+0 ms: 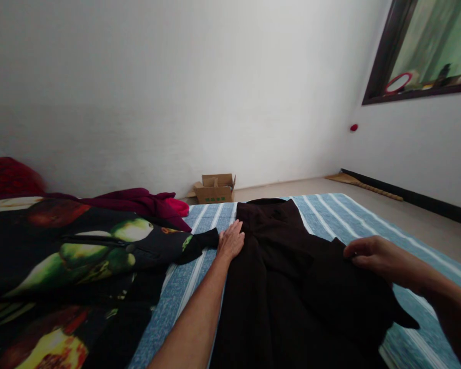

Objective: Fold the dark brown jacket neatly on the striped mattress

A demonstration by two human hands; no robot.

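Observation:
Dark brown trousers lie spread over a blue-and-white striped bed sheet, waistband at the far end. My left hand rests flat with fingers stretched out along the trousers' left edge, just below the waistband. Between the thumb and fingers of my right hand, a fold of the trousers' right side is pinched and lifted a little. To the left lies a black garment with a fruit print, its cuff reaching up to my left hand.
Maroon cloth and a red bundle lie behind the printed garment. An open cardboard box stands beyond the bed by the white wall. At upper right, a window ledge holds a red-rimmed mirror. A woven mat lies on the floor.

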